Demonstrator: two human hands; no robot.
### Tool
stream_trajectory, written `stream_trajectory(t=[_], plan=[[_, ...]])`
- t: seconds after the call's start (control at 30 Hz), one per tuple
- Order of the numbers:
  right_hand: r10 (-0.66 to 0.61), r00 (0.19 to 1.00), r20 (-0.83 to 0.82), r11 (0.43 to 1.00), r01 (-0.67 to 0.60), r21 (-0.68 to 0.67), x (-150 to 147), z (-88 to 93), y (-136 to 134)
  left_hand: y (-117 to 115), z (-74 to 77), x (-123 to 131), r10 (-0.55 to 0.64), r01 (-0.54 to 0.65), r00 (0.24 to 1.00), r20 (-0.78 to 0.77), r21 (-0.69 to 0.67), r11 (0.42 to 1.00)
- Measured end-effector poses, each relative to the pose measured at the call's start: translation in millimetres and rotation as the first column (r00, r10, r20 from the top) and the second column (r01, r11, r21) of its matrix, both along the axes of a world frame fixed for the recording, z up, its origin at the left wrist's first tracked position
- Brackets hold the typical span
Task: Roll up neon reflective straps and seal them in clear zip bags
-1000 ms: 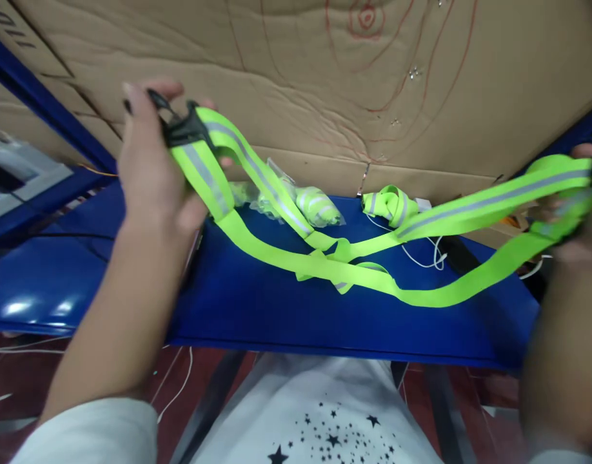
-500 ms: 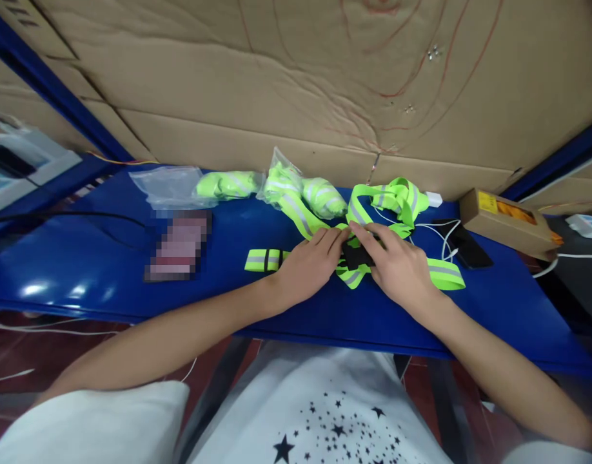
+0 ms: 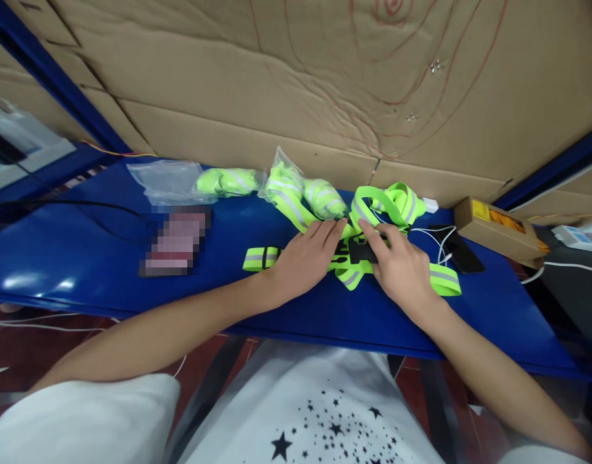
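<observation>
A neon-green reflective strap with a grey stripe lies folded on the blue table. Its black plastic buckle sits between my two hands. My left hand rests flat on the strap just left of the buckle, fingers stretched out together. My right hand presses down on the buckle's right side, fingers bent over it. A loose end of the strap sticks out to the left.
Behind my hands lie a coiled green strap, two bagged straps, another bundle and an empty clear bag. A cardboard box, a dark phone with white cable and a blurred-out item also sit here. Cardboard wall behind.
A second ago both hands held the strap stretched wide in the air. They have brought it down and folded it on the table, and now press on it at the buckle.
</observation>
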State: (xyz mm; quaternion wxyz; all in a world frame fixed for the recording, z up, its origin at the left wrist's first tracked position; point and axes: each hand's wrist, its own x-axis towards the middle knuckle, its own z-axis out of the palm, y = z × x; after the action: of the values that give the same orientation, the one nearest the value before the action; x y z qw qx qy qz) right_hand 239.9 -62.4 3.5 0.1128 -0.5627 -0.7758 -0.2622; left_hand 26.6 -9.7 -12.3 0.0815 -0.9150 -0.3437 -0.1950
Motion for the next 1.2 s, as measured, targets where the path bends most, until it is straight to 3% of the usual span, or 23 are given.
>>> stream_trajectory(t=[0.77,1.03,1.13,1.2], plan=[[-0.066,0.997,0.048,0.997,0.068,-0.027,-14,-4.8,-4,-2,2.1,2,-0.037,0.036,0.999,0.017,0.027,0.999],[-0.012,0.998,0.067,0.998,0.016,-0.062,-28,-14.1,-4,-6,-0.6,4,-0.158,0.159,0.976,0.147,0.002,0.987],[0.061,0.995,-0.077,0.991,-0.070,-0.112,-18,-5.2,1,-4,2.5,4,-0.228,0.233,0.942,0.245,0.011,0.972],[0.203,0.955,-0.218,0.955,-0.242,-0.171,-5,3.8,4,-1,7.2,1,-0.285,0.286,0.912,0.294,0.041,0.957]])
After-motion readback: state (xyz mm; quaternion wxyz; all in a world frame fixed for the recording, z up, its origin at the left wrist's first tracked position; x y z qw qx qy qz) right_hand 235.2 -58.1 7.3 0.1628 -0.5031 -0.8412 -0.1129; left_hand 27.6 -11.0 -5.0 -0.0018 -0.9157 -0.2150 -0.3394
